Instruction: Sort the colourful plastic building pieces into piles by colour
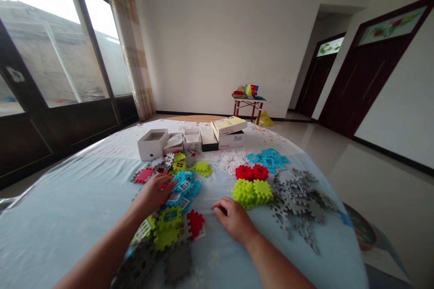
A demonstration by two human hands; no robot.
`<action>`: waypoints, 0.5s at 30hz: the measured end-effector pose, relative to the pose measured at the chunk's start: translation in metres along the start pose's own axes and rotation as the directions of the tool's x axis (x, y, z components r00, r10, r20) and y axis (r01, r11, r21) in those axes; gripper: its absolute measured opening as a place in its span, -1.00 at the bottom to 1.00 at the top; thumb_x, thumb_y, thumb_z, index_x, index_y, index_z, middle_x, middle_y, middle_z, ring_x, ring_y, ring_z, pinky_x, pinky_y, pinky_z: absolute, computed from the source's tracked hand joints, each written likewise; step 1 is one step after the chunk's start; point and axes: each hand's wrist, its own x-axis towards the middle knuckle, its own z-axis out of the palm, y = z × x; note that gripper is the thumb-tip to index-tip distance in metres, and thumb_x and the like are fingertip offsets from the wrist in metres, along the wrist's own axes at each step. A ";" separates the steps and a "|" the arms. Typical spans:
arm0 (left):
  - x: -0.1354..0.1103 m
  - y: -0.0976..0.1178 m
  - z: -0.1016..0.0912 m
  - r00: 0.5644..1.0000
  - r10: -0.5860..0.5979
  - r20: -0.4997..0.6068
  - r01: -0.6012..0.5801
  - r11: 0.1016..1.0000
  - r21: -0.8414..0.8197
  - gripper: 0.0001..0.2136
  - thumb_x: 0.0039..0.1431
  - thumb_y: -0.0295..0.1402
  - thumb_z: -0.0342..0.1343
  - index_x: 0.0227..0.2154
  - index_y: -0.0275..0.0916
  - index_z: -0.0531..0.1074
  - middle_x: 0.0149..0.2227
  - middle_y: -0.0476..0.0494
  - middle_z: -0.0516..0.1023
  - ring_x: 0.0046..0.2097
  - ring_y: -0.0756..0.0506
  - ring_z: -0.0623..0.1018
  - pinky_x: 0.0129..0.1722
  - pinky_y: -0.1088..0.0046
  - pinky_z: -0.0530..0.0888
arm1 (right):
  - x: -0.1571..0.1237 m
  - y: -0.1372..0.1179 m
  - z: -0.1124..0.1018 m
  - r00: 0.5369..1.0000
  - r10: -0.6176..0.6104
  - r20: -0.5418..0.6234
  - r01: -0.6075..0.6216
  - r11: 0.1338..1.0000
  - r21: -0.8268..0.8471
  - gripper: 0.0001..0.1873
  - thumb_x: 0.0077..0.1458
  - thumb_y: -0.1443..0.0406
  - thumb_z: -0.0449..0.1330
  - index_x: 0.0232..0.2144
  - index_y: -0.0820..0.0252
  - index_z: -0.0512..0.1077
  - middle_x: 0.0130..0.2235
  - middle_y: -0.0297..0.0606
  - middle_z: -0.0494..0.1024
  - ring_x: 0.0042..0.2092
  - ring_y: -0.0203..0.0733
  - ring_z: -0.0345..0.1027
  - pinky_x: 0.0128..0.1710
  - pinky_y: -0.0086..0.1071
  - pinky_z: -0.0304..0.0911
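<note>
On the pale blue tablecloth (68, 207) lies a mixed heap of interlocking plastic tiles (176, 203) in red, blue, lime, white and grey. My left hand (154, 192) rests on this heap, fingers curled over a red piece near the blue tiles. My right hand (233, 219) lies on the cloth to the right of the heap, fingers curled under, close to a red tile (195, 223). Sorted piles lie further right: lime tiles (252, 192), red tiles (251, 172), blue tiles (269, 159), white tiles (230, 160) and grey tiles (298, 198).
Several open white boxes (152, 143) and a yellow-lidded box (229, 125) stand at the table's far side. A small red-legged table (249, 104) with toys stands by the far wall. Windows run along the left, dark doors (366, 81) on the right.
</note>
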 end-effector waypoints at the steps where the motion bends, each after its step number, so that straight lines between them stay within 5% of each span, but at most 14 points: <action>1: 0.000 0.001 -0.001 0.999 -0.028 -0.018 0.027 0.999 -0.034 -0.58 0.01 -0.01 -0.12 -0.46 -0.26 0.45 -0.40 -0.12 0.47 -0.33 -0.07 0.43 -0.32 0.46 0.34 | 0.000 -0.001 0.000 1.000 0.004 0.003 -0.004 1.000 -0.002 -0.81 0.06 0.33 0.05 -0.36 0.18 0.47 -0.35 -0.25 0.51 -0.29 -0.26 0.37 -0.24 -0.46 0.23; 6: 0.001 0.007 -0.004 0.989 -0.137 0.049 0.145 0.968 -0.205 -0.57 -0.07 0.04 -0.05 -0.55 -0.29 0.38 -0.67 0.05 0.25 -0.57 0.05 0.25 -0.57 0.52 0.20 | 0.000 -0.002 -0.002 1.000 0.013 0.011 -0.012 1.000 -0.012 -0.80 0.07 0.32 0.04 -0.35 0.19 0.47 -0.34 -0.25 0.50 -0.28 -0.27 0.37 -0.25 -0.49 0.21; 10: 0.000 0.010 -0.004 0.974 -0.220 0.056 0.225 0.901 -0.370 -0.47 -0.24 0.07 0.09 -0.31 -0.30 0.42 -0.56 -0.02 0.43 -0.50 -0.02 0.38 -0.53 0.49 0.30 | 0.001 -0.002 -0.002 1.000 0.014 0.014 -0.014 1.000 -0.011 -0.80 0.07 0.33 0.05 -0.34 0.20 0.47 -0.34 -0.25 0.50 -0.28 -0.29 0.36 -0.25 -0.50 0.20; 15: 0.002 0.030 -0.009 0.961 -0.228 0.154 0.275 0.778 -0.565 -0.47 -0.23 -0.01 0.15 -0.24 -0.32 0.40 -0.42 -0.13 0.50 -0.44 -0.03 0.43 -0.45 0.48 0.36 | 0.002 -0.001 0.000 1.000 0.019 0.006 -0.019 1.000 -0.025 -0.81 0.05 0.34 0.05 -0.36 0.20 0.47 -0.35 -0.27 0.50 -0.29 -0.31 0.35 -0.26 -0.52 0.19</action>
